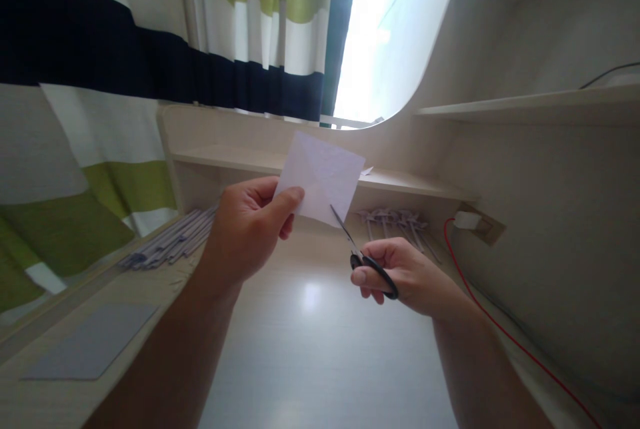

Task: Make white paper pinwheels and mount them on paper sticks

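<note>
Held up above the desk is a white square of paper [325, 172] with faint creases. My left hand [255, 222] pinches its lower left edge between thumb and fingers. In my right hand [400, 272] is a pair of scissors [355, 250] with black handles, my thumb and fingers at the loops. The blades point up and left, and their tip overlaps the paper near its lower corner. Whether the blades are closed on the paper I cannot tell for sure.
Rolled paper sticks [173, 242] lie at the left back of the desk [310, 349]. Several paper pinwheels [395, 219] rest under the shelf [400, 182]. Grey sheets [93, 342] lie at the left. A red cable [480, 302] runs down from a white plug [467, 219] on the right wall.
</note>
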Tool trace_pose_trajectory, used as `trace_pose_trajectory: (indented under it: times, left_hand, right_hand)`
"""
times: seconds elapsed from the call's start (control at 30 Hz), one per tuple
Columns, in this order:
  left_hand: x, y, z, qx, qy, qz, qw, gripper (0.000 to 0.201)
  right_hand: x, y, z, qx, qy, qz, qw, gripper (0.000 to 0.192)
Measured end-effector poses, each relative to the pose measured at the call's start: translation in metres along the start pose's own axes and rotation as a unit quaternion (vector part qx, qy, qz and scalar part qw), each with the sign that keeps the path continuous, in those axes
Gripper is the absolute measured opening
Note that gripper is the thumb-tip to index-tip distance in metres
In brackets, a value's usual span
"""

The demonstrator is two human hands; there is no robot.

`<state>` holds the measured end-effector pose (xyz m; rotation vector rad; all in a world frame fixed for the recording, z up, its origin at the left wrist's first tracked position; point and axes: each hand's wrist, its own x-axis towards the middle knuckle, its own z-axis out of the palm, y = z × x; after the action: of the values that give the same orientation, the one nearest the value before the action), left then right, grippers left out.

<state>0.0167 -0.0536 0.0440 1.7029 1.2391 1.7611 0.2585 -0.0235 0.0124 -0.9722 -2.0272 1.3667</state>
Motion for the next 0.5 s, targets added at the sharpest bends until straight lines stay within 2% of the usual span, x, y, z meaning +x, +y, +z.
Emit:
trace_pose_trajectory:
  times: [0.5]
  left_hand:
    - [0.0016, -0.0022, -0.0004, 0.026, -0.006, 0.001, 1.0, 0.037]
  right_hand:
    - [-0.0007, 0.004, -0.0015, -0.014, 0.025, 0.004, 1.0, 0.039]
